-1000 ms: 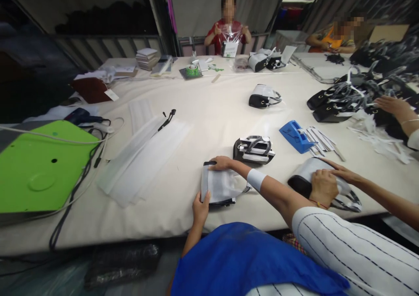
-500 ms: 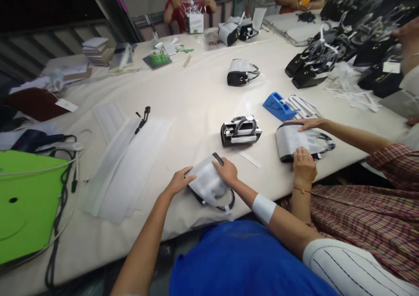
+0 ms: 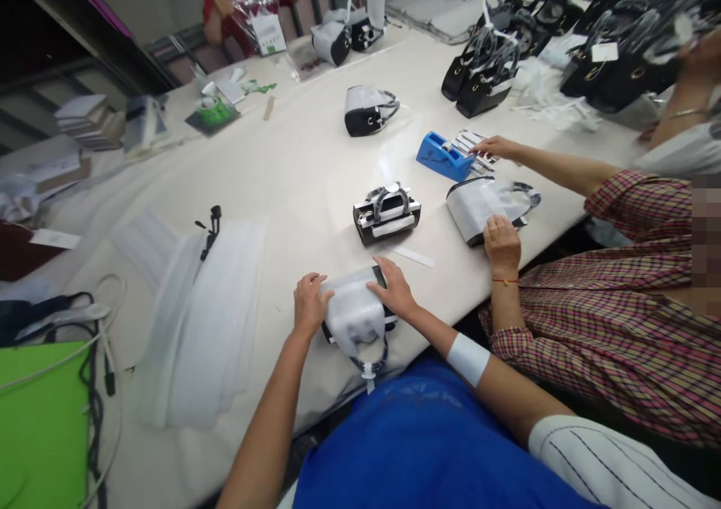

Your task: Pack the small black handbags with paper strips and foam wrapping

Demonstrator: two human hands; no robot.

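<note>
So we've got a white-wrapped black handbag (image 3: 354, 302) lying on its side at the near edge of the surface (image 3: 298, 179), right in front of our blue apron (image 3: 417, 449). Our left hand (image 3: 309, 305) is clamped on its left end and our right hand (image 3: 394, 290) on its right end, thumbs over the wrap. What's just changed: half a second ago it sat at a slant, and now its looped handle (image 3: 384, 354) points back at us, so we'd guess the wrap is easier to work evenly from both sides.

Just beyond sits one upright black handbag (image 3: 387, 220) with white strips, and one loose white strip (image 3: 414, 257) beside it. To our right, a co-worker in a plaid shirt keeps one hand on one wrapped handbag (image 3: 478, 205); the other has moved over by the one blue tape dispenser (image 3: 444, 156).

Farther out we count one more wrapped handbag (image 3: 366, 112). The black handbag pile (image 3: 613, 66) and the white sheets (image 3: 217, 329) overlap too much to count.
</note>
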